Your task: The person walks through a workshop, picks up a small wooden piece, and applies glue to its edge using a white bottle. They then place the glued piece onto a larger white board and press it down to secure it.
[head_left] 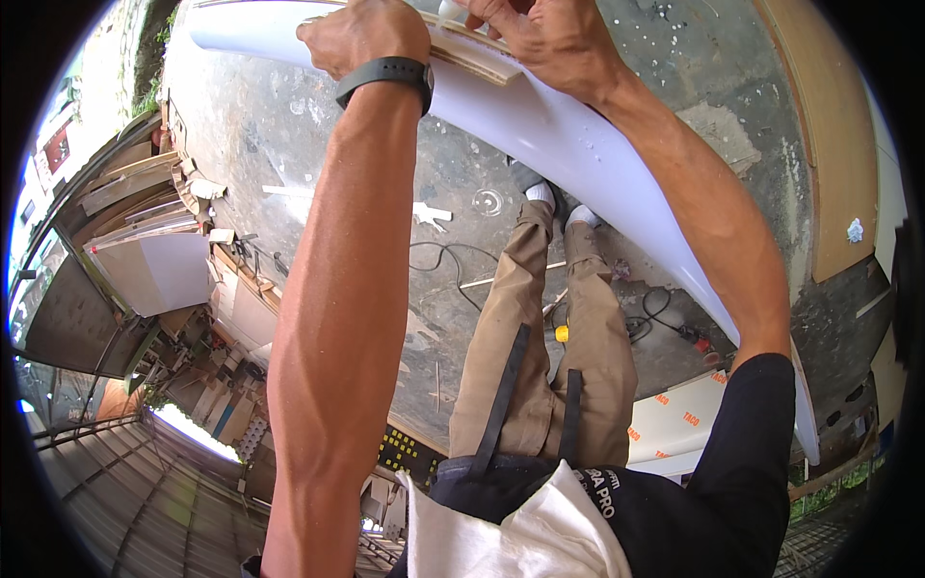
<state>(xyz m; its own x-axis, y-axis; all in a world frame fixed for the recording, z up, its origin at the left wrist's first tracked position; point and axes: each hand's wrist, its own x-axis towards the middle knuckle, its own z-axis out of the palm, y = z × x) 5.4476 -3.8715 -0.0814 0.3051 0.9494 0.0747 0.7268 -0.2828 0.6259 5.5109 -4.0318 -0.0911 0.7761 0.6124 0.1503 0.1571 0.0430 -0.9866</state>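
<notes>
Curling the left hand (371, 39) into a loose fist over the upper stretch of a long glossy white panel (617, 159), hiding its own fingertips; being unable to tell whether gripping or merely resting. Bending the thumb and fingers of the right hand (564, 43) close to a small white object (450, 10), near a thin wooden strip (477, 63) lying along the panel; being unable to tell pinching from touching, with the top border cutting off part of both hands. Seeing the panel running from upper left, beneath both hands and the right forearm, to lower right.

Noticing orange block lettering repeating across a white sheet (684, 414) at lower right, partly covered by the black sleeve (747, 443). Reading white capitals on the black shirt (602, 491), with part of the wording disappearing behind an off-white cloth (530, 539). Wearing a dark wristband (381, 75) on the left wrist, turning its face mostly out of sight. Losing the stacked boards (159, 260) at left among small clutter. Making out a red-and-black tool (699, 342) only vaguely beyond the tan trousers (501, 356).
</notes>
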